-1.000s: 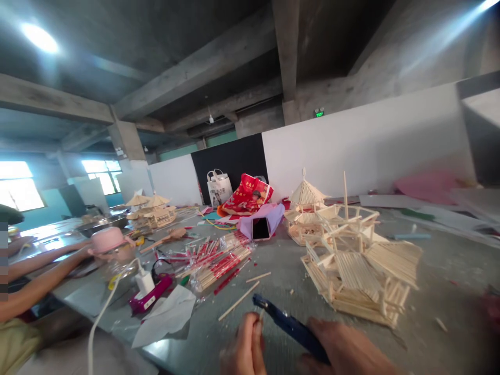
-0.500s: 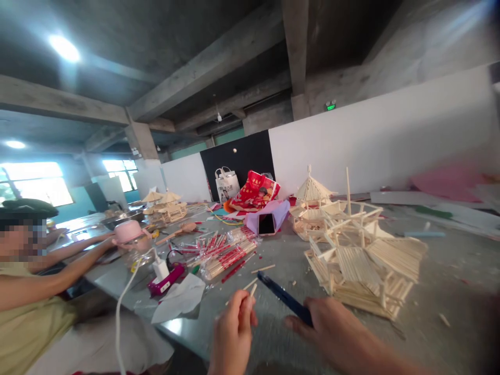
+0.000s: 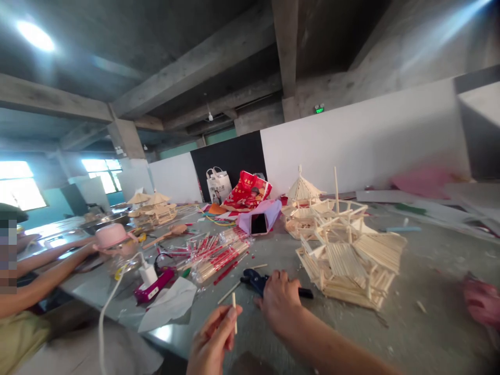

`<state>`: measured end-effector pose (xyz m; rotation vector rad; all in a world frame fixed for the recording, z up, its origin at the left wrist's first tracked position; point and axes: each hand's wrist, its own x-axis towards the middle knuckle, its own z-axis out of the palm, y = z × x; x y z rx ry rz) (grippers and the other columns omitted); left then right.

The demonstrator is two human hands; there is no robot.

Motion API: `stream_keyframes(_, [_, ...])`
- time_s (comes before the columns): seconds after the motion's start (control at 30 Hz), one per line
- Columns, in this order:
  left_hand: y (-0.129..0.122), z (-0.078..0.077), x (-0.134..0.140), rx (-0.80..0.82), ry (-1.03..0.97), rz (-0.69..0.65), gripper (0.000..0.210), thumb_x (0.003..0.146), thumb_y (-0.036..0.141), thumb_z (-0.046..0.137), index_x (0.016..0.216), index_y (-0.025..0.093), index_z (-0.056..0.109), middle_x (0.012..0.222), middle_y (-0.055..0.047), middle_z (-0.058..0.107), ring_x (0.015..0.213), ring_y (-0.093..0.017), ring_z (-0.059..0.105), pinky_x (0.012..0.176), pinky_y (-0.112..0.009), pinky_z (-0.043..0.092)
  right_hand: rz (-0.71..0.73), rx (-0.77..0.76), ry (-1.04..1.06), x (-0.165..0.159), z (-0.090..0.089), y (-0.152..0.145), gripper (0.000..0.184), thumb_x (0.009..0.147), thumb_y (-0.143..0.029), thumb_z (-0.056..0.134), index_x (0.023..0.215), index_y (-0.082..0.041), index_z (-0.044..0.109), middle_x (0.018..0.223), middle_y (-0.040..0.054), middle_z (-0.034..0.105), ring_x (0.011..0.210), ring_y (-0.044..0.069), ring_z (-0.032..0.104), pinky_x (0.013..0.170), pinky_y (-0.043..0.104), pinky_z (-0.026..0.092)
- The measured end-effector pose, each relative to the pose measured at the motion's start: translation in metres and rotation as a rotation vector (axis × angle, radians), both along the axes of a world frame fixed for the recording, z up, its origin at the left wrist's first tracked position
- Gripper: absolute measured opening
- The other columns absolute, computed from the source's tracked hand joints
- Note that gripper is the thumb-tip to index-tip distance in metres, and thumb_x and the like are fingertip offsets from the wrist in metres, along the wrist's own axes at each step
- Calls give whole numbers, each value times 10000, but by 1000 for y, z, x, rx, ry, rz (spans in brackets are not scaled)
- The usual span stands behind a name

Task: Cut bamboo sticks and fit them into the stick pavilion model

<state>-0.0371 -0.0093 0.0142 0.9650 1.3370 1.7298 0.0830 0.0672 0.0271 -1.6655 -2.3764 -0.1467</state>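
Note:
My left hand pinches a short wooden stick upright between thumb and fingers, above the table's near edge. My right hand is closed over a dark blue plier-like tool, which lies low at the tabletop. The tool's head points left and a black handle end sticks out to the right; its middle is hidden under my fingers. A loose thin stick lies between my hands. Right of my right hand stands a wooden stick model building with slatted roofs.
Wrapped bundles of sticks, a phone and a red bag lie further back. At left are a purple power strip, white paper and a pink-lidded jar. Another person's arm reaches in; a pink object is far right.
My right hand has moved left and down with the tool, now gripping it nearer its head. My left hand has turned the short stick upright. The view has shifted right.

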Motion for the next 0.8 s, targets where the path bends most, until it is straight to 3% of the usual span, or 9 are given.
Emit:
stream_keyframes(0.17, [10,11,8,-78,-60,-100,377,550,454,718,725,125,665,398,55,429,345,-22,320,345,-140,206,60,0,0,1,0,2,704,767,-537,456,1133,63,500,1121,308,487,1047,427,401,840,626,264])
stream_keyframes(0.27, [16,28,25,-149,4,-197,333,592,432,699,707,124,650,435,43,464,357,-21,332,345,-138,212,177,24,35,33,8,-19,636,802,-497,422,1226,-23,430,1244,226,433,1149,338,343,936,498,270])
stream_keyframes(0.37, [26,46,54,-202,-1,-391,281,623,391,685,675,122,621,456,49,452,363,-14,306,338,-139,187,315,97,108,79,3,-41,347,747,-405,529,980,-153,580,947,96,600,872,248,515,747,382,416])
stream_keyframes(0.43, [33,55,77,-227,-42,-518,252,640,359,675,702,126,604,480,54,452,366,-10,287,335,-139,167,361,253,130,108,-12,-50,220,686,-379,589,790,-185,577,759,29,597,695,195,520,595,311,407])
stream_keyframes(0.5, [42,61,101,-222,-45,-598,244,642,336,674,730,130,578,555,41,496,381,-10,302,332,-140,175,382,461,199,133,-31,-52,208,662,-389,603,666,-195,527,643,-11,560,586,152,488,519,274,357])
stream_keyframes(0.63, [63,62,133,-149,32,-556,273,638,333,673,736,158,488,548,54,495,386,-26,334,316,-142,203,388,610,296,162,-55,-51,289,778,-447,482,622,-203,487,579,-31,518,519,121,453,483,256,312])
stream_keyframes(0.7, [72,58,141,-122,70,-477,294,647,331,664,764,173,445,531,62,502,369,-23,322,309,-135,199,399,629,278,168,-56,-52,389,870,-453,325,628,-199,491,572,-22,513,516,123,456,486,260,310])
stream_keyframes(0.8, [79,54,147,-98,127,-386,333,649,333,661,811,184,410,523,68,515,349,-20,319,300,-127,189,400,664,223,172,-53,-55,448,932,-291,186,605,-185,473,564,-18,503,516,120,456,498,267,300])
